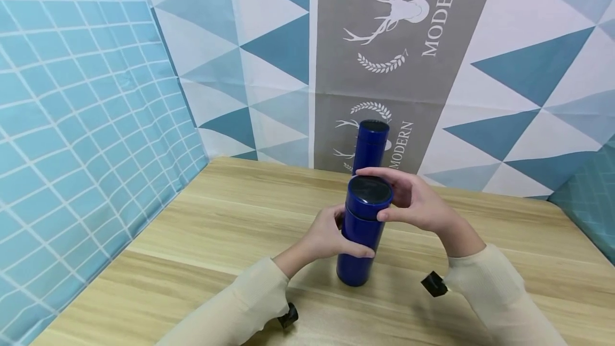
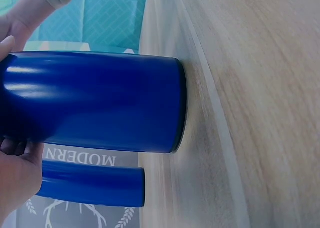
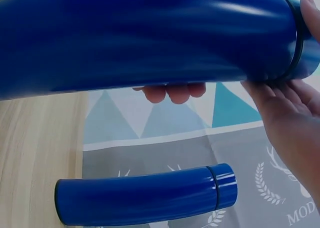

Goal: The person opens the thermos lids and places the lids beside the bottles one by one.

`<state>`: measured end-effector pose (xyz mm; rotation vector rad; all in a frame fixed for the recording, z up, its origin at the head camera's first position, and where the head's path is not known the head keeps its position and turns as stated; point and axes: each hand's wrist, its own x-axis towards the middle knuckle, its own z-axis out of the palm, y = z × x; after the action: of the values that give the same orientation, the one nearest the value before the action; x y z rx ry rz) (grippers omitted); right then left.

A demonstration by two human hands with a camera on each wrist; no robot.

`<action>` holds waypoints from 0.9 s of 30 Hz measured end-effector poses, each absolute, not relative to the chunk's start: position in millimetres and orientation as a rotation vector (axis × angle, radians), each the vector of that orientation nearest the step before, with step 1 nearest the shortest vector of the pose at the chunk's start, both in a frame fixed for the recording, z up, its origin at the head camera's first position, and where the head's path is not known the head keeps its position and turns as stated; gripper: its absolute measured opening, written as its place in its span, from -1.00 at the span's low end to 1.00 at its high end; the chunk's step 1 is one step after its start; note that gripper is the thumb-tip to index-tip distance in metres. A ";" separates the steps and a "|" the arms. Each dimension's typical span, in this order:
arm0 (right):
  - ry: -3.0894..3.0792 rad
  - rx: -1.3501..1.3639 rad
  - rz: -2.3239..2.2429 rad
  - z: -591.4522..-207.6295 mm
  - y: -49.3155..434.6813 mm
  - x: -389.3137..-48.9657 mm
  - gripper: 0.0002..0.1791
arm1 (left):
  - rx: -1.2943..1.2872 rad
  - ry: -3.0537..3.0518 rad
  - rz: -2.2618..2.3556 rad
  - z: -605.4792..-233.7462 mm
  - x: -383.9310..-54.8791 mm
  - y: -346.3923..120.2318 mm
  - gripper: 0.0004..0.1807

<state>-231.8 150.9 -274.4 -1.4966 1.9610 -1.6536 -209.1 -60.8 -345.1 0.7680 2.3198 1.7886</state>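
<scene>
A dark blue vacuum flask (image 1: pixel 356 270) stands upright on the wooden table, its glossy black-topped lid (image 1: pixel 370 208) facing up toward the head camera. My left hand (image 1: pixel 324 236) grips the flask's body from the left, thumb across the near side. Around the lid, my right hand (image 1: pixel 420 204) curls from the right, with its thumb on the near side and fingers behind. In the right wrist view, a dark seam shows between lid and body, and left fingertips (image 3: pixel 177 93) show beyond the flask. The flask's base (image 2: pixel 181 105) is close over the table in the left wrist view.
Behind the held flask, a second blue flask (image 1: pixel 371 146) stands upright by the back wall, partly hidden in the head view. The light wooden table (image 1: pixel 230 207) meets a patterned back cloth (image 1: pixel 274 68) and a blue checked cloth (image 1: pixel 81 105) at left.
</scene>
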 end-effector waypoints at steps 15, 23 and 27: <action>1.675 -1.557 -1.632 -275.7 151.2 -249.0 -0.26 | 0.843 2.321 1.788 -346.5 -209.3 -62.1 -0.36; 1.543 -1.546 -1.643 -280.1 151.6 -254.5 -0.24 | 0.821 2.311 1.787 -345.6 -209.7 -61.3 -0.36; 1.487 -1.526 -1.663 -282.4 150.3 -254.8 -0.16 | 0.802 2.318 1.781 -345.1 -208.7 -61.4 -0.35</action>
<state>-254.8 150.3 -282.4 -1.5255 1.4870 -1.6627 -208.7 -61.4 -345.1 0.8023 2.3181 1.7806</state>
